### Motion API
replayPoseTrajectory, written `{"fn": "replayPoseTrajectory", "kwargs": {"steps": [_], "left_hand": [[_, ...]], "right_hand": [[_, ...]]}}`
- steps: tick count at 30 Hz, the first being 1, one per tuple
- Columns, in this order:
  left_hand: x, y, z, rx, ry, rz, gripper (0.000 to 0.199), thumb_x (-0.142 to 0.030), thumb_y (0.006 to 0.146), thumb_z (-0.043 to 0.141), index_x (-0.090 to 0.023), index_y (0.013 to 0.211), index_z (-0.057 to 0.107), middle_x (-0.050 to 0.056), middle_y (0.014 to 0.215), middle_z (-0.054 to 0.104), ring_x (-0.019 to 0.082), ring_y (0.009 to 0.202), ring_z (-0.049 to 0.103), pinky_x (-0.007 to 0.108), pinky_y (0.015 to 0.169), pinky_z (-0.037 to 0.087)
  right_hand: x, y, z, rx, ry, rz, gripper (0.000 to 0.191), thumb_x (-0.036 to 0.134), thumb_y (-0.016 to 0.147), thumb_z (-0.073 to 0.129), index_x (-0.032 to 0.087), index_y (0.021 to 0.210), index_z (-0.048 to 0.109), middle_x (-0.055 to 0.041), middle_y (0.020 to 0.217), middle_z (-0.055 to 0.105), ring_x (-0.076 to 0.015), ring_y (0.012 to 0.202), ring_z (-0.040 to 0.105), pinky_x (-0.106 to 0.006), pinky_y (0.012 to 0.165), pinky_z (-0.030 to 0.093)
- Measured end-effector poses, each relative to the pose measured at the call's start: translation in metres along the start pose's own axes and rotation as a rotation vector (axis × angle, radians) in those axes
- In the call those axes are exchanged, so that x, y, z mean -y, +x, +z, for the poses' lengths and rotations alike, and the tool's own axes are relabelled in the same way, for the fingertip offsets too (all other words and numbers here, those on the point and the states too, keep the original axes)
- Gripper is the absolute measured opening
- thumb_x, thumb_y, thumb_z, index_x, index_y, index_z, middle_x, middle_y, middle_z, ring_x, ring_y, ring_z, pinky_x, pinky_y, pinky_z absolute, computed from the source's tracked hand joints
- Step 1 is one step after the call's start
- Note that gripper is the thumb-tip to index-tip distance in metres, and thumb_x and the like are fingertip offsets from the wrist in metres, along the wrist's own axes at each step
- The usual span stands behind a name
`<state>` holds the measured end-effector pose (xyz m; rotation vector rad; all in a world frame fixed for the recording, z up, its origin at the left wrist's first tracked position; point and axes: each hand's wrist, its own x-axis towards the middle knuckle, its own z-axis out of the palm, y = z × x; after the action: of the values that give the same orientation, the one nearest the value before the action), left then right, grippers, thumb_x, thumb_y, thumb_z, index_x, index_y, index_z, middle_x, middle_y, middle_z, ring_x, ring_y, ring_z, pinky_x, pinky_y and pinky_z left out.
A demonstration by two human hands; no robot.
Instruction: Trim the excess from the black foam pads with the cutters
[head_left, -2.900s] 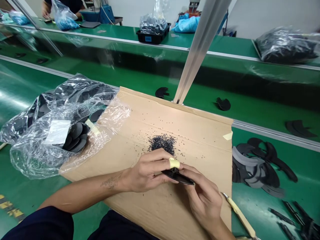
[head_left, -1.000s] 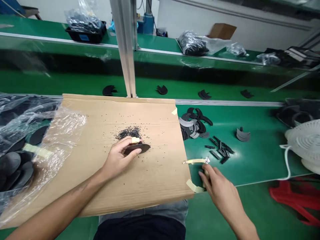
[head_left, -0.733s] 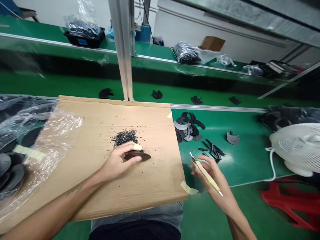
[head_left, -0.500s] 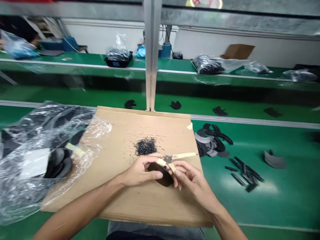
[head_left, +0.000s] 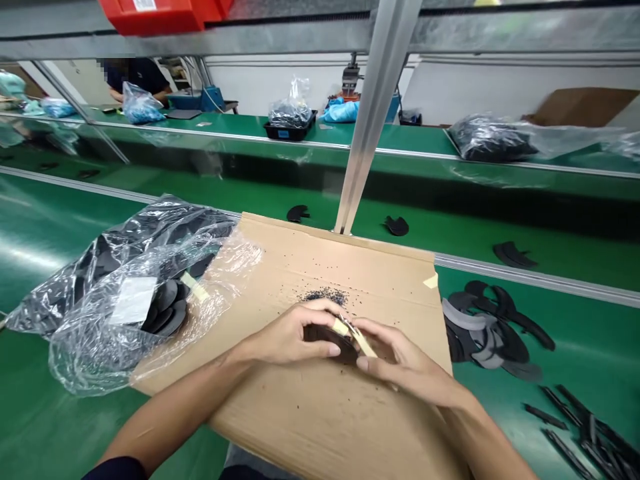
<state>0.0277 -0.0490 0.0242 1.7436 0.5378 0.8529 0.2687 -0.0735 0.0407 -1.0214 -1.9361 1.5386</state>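
Observation:
My left hand (head_left: 293, 333) is closed on a dark curved plastic piece (head_left: 327, 335), pinched between thumb and fingers and mostly covered by them. My right hand (head_left: 405, 357) grips a small metal tool with pale yellow tape on its handles (head_left: 364, 341); its tip meets the dark piece, and its exact kind is unclear. Both hands are close together over a cardboard sheet (head_left: 280, 413). Just beyond the fingers lies a heap of tiny black bits (head_left: 327, 295), with others scattered around it.
Left, a clear plastic bag (head_left: 90, 360) holds dark rounded pieces (head_left: 167, 310). To the right lie curved black and grey pieces (head_left: 483, 327) and black strips (head_left: 585, 427). A metal post (head_left: 370, 120) rises behind the cardboard. Single pieces (head_left: 397, 225) lie on the green belt; a person (head_left: 137, 80) is at back left.
The view has swung left, so the bench contents appear farther right. The dark piece has tilted and shows less of its face; the taped tool has turned in my right hand.

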Motion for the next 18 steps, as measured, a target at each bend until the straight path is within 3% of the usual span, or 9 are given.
{"fn": "replayPoseTrajectory", "kwargs": {"steps": [3, 5, 11, 18], "left_hand": [[0.004, 0.0, -0.001, -0.091, 0.068, -0.013, 0.023, -0.028, 0.092, 0.072, -0.019, 0.112, 0.076, 0.011, 0.108, 0.07, 0.022, 0.103, 0.066, 0.036, 0.092, 0.054], [0.005, -0.001, 0.001, -0.132, 0.121, -0.008, 0.024, -0.027, 0.092, 0.072, -0.018, 0.114, 0.076, 0.01, 0.102, 0.071, 0.02, 0.096, 0.067, 0.033, 0.086, 0.055], [0.006, -0.003, 0.006, -0.146, 0.198, 0.007, 0.023, -0.026, 0.094, 0.068, -0.019, 0.115, 0.075, 0.009, 0.1, 0.072, 0.018, 0.091, 0.066, 0.031, 0.08, 0.057], [0.008, -0.003, 0.004, -0.11, 0.233, 0.032, 0.025, -0.022, 0.096, 0.067, -0.021, 0.12, 0.073, 0.01, 0.101, 0.072, 0.018, 0.092, 0.067, 0.032, 0.08, 0.057]], "right_hand": [[-0.005, -0.005, -0.002, -0.211, -0.27, -0.096, 0.041, 0.039, 0.098, 0.057, 0.021, 0.135, 0.058, -0.0125, 0.122, 0.067, -0.0263, 0.11, 0.064, -0.042, 0.093, 0.055], [-0.01, -0.01, -0.002, -0.269, -0.406, -0.16, 0.037, 0.033, 0.097, 0.057, 0.022, 0.133, 0.059, -0.0115, 0.119, 0.068, -0.0258, 0.107, 0.065, -0.041, 0.089, 0.056], [-0.023, -0.016, 0.001, -0.345, -0.536, -0.355, 0.04, 0.024, 0.094, 0.062, 0.022, 0.133, 0.056, -0.0103, 0.114, 0.071, -0.0229, 0.096, 0.066, -0.039, 0.082, 0.057], [-0.028, -0.016, 0.0, -0.333, -0.574, -0.386, 0.043, 0.022, 0.096, 0.061, 0.022, 0.138, 0.054, -0.0113, 0.117, 0.072, -0.0232, 0.097, 0.069, -0.04, 0.081, 0.059]]}}
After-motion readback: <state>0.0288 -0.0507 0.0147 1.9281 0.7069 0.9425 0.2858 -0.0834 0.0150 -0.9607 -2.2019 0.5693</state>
